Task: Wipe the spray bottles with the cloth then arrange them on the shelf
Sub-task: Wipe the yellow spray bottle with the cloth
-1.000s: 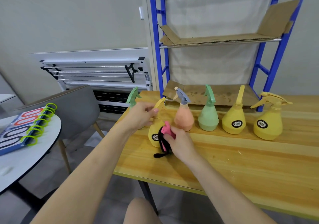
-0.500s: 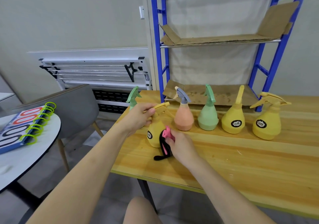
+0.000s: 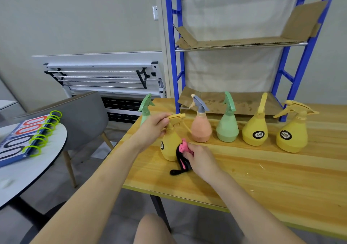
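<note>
A person's left hand (image 3: 154, 126) grips the trigger head of a yellow bottle (image 3: 170, 143) near the table's (image 3: 262, 178) left edge. The right hand (image 3: 200, 159) presses a pink-and-black cloth (image 3: 181, 156) against its side. Five more bottles (image 3: 227, 129) stand along the back edge, before a blue shelf (image 3: 240, 43).

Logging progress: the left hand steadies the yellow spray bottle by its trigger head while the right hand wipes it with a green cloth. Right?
Not quite. The head view shows the cloth in the right hand is pink and black, not green. The left hand does hold the yellow spray bottle by its trigger head.
</note>
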The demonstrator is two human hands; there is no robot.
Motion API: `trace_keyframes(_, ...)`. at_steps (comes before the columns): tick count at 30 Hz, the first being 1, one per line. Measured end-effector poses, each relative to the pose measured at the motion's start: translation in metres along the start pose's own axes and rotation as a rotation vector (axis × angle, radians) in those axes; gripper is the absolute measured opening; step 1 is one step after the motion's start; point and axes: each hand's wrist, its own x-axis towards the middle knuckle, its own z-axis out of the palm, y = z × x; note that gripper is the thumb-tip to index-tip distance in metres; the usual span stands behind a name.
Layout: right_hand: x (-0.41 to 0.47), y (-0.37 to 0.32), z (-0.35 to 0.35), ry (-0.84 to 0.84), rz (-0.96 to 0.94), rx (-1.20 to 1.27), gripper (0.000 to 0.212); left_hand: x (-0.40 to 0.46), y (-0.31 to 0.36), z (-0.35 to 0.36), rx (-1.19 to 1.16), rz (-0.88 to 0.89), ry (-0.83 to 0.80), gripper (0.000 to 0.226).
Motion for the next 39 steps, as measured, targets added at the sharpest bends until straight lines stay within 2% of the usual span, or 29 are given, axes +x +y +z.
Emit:
trace_keyframes(2, 0.000, -0.001, -0.005, -0.007, -0.016, 0.018, 0.022, -0.004, -0.003, 0.002, -0.002, 0.009, 0.033, 0.032)
trace_keyframes(5, 0.000, -0.003, -0.010, -0.002, -0.011, 0.074, 0.018, -0.014, -0.012, 0.010, -0.067, 0.009, 0.150, 0.057)
trace_keyframes(7, -0.001, -0.003, -0.013, 0.007, -0.026, 0.081, 0.018, -0.015, -0.022, 0.020, -0.119, -0.047, 0.249, 0.065)
trace_keyframes(11, 0.000, -0.004, -0.017, 0.013, -0.033, 0.121, 0.014, -0.011, -0.031, 0.041, 0.063, -0.102, 0.305, 0.051)
trace_keyframes(15, -0.001, -0.003, -0.021, 0.002, -0.042, 0.147, 0.011, -0.003, -0.032, 0.046, 0.104, -0.072, 0.376, 0.039)
trace_keyframes(21, 0.000, -0.004, -0.023, 0.033, -0.020, 0.245, 0.020, -0.001, -0.039, 0.041, 0.037, -0.018, 0.278, 0.020)
trace_keyframes(24, 0.010, -0.018, -0.030, 0.052, -0.062, 0.346, 0.026, -0.002, -0.039, 0.042, 0.046, 0.016, 0.234, 0.020)
trace_keyframes(28, 0.013, -0.023, -0.027, -0.017, -0.103, 0.411, 0.042, -0.004, -0.047, 0.042, -0.094, 0.032, 0.239, 0.020)
trace_keyframes(30, 0.007, -0.012, -0.021, -0.028, -0.086, 0.376, 0.040, -0.006, -0.050, 0.043, -0.093, 0.047, 0.233, 0.021)
trace_keyframes(35, -0.004, 0.007, -0.021, -0.065, -0.002, 0.122, 0.010, -0.014, -0.055, 0.044, -0.150, 0.078, 0.215, 0.013)
trace_keyframes(37, -0.002, 0.004, -0.025, -0.090, -0.002, 0.081, 0.020, -0.016, -0.056, 0.046, -0.162, 0.104, 0.232, 0.016)
trace_keyframes(39, 0.003, -0.002, -0.029, -0.076, -0.027, 0.079, 0.020, -0.017, -0.058, 0.048, -0.172, 0.104, 0.244, 0.020)
